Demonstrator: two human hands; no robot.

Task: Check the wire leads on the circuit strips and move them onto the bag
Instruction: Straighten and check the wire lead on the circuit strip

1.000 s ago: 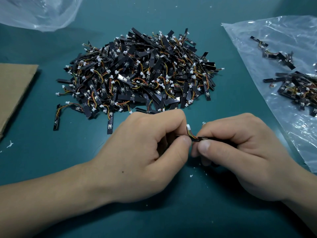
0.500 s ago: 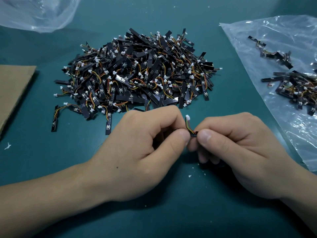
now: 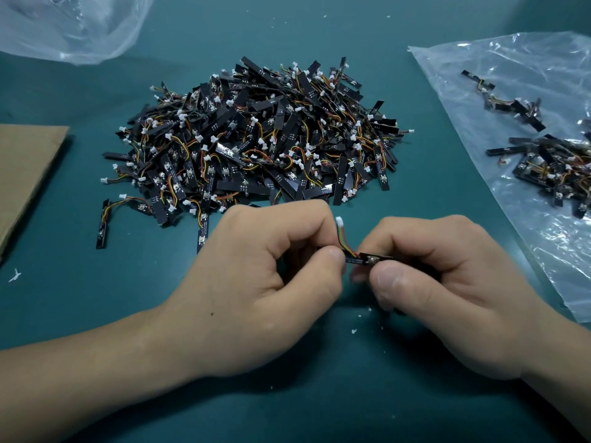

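Note:
A small black circuit strip with coloured wire leads and a white connector is held between both hands in the lower middle. My left hand pinches the strip's left end by the wires with thumb and curled fingers. My right hand pinches its right part, thumb on top. A large heap of like strips lies just beyond the hands. At the right, a clear plastic bag lies flat with several strips on it.
A teal table mat covers the work surface. A brown cardboard sheet lies at the left edge. Another crumpled clear bag sits at the top left. Small white crumbs dot the mat near the hands.
My right hand has slid a little to the right along the strip, so more of the black board and its wires shows between the thumbs. The heap and bag have not moved.

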